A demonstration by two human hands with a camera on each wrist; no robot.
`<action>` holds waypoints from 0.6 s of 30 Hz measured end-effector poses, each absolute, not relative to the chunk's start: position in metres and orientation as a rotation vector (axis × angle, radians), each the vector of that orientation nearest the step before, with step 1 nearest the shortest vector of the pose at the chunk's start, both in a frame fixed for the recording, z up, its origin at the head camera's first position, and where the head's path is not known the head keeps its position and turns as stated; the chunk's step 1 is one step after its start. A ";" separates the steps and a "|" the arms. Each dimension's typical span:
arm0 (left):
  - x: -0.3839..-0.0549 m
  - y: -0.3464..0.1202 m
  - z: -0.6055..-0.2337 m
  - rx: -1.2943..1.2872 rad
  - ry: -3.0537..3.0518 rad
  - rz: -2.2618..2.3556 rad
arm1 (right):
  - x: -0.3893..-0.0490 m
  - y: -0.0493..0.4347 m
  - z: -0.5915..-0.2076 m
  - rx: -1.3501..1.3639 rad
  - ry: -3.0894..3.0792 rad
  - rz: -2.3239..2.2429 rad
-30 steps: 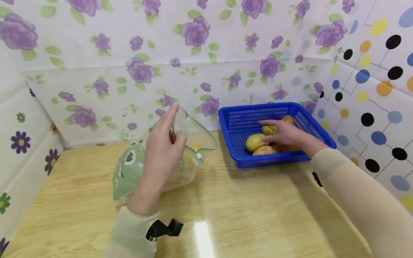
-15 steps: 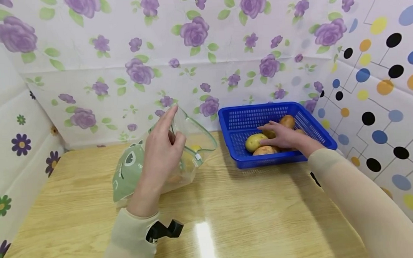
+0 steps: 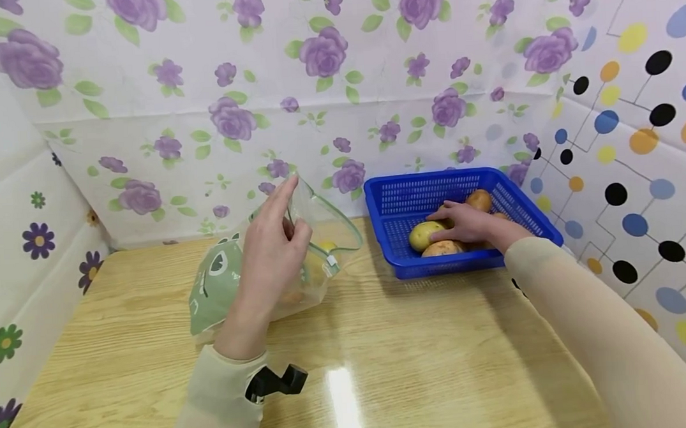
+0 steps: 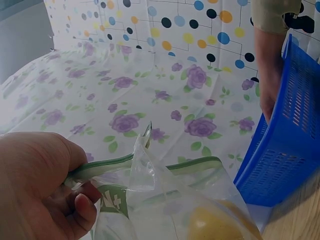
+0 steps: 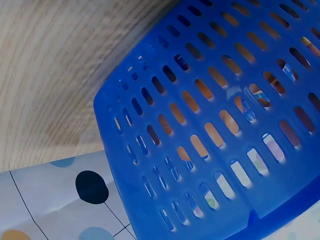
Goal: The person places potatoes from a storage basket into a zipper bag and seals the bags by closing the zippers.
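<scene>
My left hand (image 3: 272, 242) pinches the rim of a clear zip-lock bag (image 3: 219, 283) with a green printed front, its mouth spread apart. Through the plastic shows a yellow, rounded thing (image 4: 212, 225); its kind is unclear. My right hand (image 3: 467, 223) is down inside a blue plastic basket (image 3: 460, 266), its fingers and thumb curled over a potato that it mostly hides. Beside the thumb lies a yellow potato (image 3: 424, 236), with a tan potato (image 3: 443, 248) nearer the front and a brown one (image 3: 479, 200) behind. In the right wrist view, the slotted basket wall blocks the fingers.
Bag and basket stand apart on a wooden table (image 3: 384, 359), near its back edge. A floral cloth (image 3: 293, 133) hangs behind. A dotted cloth (image 3: 622, 163) rises close beside the basket on the right.
My right hand has sunk lower into the basket and closed over a potato that showed between finger and thumb before. The left hand and bag stay in place.
</scene>
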State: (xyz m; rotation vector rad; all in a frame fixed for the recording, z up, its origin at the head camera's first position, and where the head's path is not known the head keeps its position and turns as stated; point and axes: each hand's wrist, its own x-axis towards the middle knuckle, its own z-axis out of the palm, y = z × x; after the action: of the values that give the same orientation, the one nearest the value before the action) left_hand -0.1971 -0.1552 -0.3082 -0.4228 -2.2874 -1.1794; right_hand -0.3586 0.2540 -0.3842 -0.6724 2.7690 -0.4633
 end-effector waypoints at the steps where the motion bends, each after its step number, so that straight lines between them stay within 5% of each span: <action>1: -0.197 -0.156 -0.308 -0.424 -2.287 -1.178 | -0.359 0.253 -0.384 -0.677 2.777 -0.453; 18: -0.196 -0.157 -0.308 -0.415 -2.297 -1.196 | -0.350 0.247 -0.383 -0.587 2.838 -0.694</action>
State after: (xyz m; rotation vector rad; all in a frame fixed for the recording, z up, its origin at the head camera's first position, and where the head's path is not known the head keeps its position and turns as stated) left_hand -0.1957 -0.1572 -0.3083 -0.4152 -2.2969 -1.1959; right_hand -0.3498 0.2467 -0.3831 -0.5866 2.8379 -0.6945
